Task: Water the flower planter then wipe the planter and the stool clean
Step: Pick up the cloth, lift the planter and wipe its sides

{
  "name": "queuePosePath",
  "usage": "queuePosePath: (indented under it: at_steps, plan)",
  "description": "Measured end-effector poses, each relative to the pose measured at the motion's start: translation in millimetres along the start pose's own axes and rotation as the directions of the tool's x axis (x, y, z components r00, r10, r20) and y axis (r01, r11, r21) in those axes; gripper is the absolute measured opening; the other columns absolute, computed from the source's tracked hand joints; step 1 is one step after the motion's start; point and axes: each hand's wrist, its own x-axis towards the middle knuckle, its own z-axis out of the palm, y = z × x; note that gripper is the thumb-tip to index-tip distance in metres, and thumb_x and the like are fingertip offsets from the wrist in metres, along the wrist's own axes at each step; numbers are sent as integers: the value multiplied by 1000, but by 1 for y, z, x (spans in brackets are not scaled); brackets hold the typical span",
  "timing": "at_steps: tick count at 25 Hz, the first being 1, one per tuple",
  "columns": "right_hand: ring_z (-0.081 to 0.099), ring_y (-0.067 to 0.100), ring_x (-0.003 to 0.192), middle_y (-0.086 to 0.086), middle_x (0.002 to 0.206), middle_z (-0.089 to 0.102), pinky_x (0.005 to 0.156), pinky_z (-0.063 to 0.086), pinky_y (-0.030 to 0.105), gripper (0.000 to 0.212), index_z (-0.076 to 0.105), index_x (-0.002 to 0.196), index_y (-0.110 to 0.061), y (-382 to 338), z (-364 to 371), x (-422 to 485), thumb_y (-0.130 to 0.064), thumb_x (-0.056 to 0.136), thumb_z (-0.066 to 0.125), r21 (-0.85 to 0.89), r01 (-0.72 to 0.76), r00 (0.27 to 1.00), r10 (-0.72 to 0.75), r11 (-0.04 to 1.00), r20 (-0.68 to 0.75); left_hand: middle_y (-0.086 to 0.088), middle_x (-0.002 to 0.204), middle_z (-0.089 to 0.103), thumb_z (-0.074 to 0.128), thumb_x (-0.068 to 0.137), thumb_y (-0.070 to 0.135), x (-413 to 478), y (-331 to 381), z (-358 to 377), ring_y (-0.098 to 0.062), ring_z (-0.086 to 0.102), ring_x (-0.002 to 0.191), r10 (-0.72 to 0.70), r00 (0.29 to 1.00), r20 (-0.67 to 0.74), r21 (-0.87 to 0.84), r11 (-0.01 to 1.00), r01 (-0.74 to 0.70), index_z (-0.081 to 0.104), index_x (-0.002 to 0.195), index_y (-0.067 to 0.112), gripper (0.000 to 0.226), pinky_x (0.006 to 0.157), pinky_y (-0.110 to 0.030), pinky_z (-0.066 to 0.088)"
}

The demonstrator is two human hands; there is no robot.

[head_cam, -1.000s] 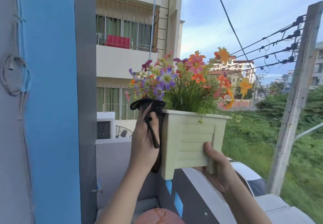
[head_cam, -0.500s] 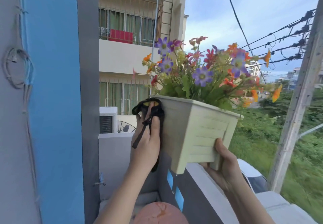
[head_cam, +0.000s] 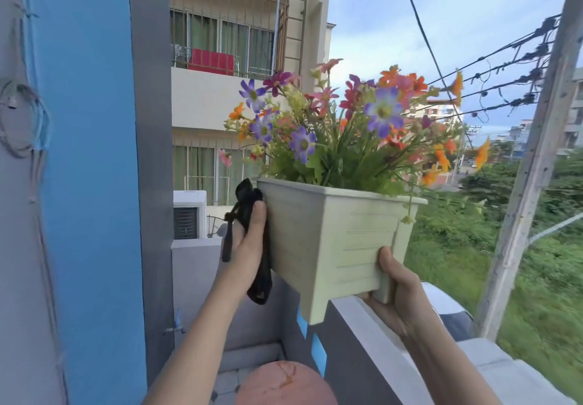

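Above balcony wall (head_cam: pixel 378 335), planter (head_cam: pixel 331 240) holds flowers (head_cam: pixel 347 126); black cloth (head_cam: pixel 247 196) against it.

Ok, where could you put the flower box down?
The round reddish-brown stool top, between both forearms, is bare. So is the pale grey wall ledge beneath the cream plastic planter. Beside the planter it is crowded: the left grip presses a black cloth there, the right grip holds a corner.

the planter (head_cam: pixel 331 240) is held in the air, with the parapet wall (head_cam: pixel 378 341) running just below it. to its left a pillar (head_cam: pixel 151 152) leaves a narrow gap, partly taken by the left hand (head_cam: pixel 249 246) and black cloth (head_cam: pixel 249 196). to its right, open air reaches a wooden pole (head_cam: pixel 530 183).
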Motion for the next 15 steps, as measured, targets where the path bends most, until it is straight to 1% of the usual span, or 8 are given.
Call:
queuePosePath:
  at_steps: [2, 5, 7, 9, 11, 13, 14, 15]
  plan:
    - [75, 20, 74, 7, 84, 78, 54, 60, 32, 68, 81, 78, -13, -6, 2, -1, -38, 18, 99, -54, -40, 999, 40, 998, -4, 12, 87, 57, 51, 88, 43, -1, 2, -5, -5, 55, 85, -85, 996, 22, -179, 980, 88, 53, 87, 29, 14, 78, -27, 44]
    - [75, 17, 69, 5, 81, 78, 51, 59, 29, 72, 80, 82, -14, -20, 5, 0, -45, 20, 97, -198, -92, 996, 89, 976, -21, 12, 71, 60, 55, 89, 29, -9, 1, -9, -4, 54, 72, -102, 992, -71, -279, 957, 79, 51, 75, 30, 14, 73, -30, 47]
    - [71, 7, 68, -4, 83, 75, 51, 58, 26, 69, 70, 99, -22, -26, 12, 3, -62, 44, 85, -387, -129, 989, 93, 913, -111, 14, 59, 63, 60, 81, 40, -9, 0, -14, -8, 55, 70, -73, 990, -117, -297, 954, 35, 55, 74, 29, 13, 66, -25, 44]
    - [65, 0, 62, -11, 79, 70, 50, 55, 19, 58, 60, 111, -30, -22, 20, 6, -61, 62, 62, -466, -149, 976, 55, 872, -210, 5, 59, 55, 64, 73, 49, -9, 3, -16, -14, 51, 67, -39, 985, -170, -246, 969, -4, 53, 71, 24, 27, 62, -28, 40]
    - [65, 4, 64, -10, 89, 70, 52, 56, 18, 66, 48, 134, -34, -15, 26, 9, -52, 71, 58, -407, -139, 965, 31, 903, -261, 2, 64, 47, 64, 79, 45, -8, 2, -15, -13, 48, 63, -31, 967, -254, -170, 985, -13, 48, 68, 20, 32, 58, -27, 38]
    - [64, 9, 61, -10, 98, 66, 51, 58, 22, 76, 17, 150, -38, -9, 29, 7, -38, 87, 59, -316, -99, 956, 3, 944, -292, 3, 62, 48, 66, 80, 44, -9, 3, -14, -14, 49, 62, 5, 956, -294, -120, 992, -43, 49, 66, 21, 31, 55, -28, 38]
    - [64, 11, 60, -9, 101, 66, 57, 60, 26, 78, 5, 151, -40, -5, 30, 6, -31, 93, 57, -281, -67, 953, -21, 957, -302, 5, 59, 49, 68, 77, 47, -8, 0, -16, -17, 50, 61, 39, 953, -300, -84, 994, -67, 50, 63, 22, 33, 55, -30, 38]
    - [67, 15, 67, -8, 110, 66, 71, 60, 35, 77, 2, 150, -43, -2, 35, 7, -28, 95, 54, -250, -45, 953, -34, 967, -301, 7, 54, 47, 69, 74, 53, -6, -3, -17, -19, 49, 59, 78, 949, -307, -40, 995, -94, 50, 59, 23, 38, 55, -31, 37]
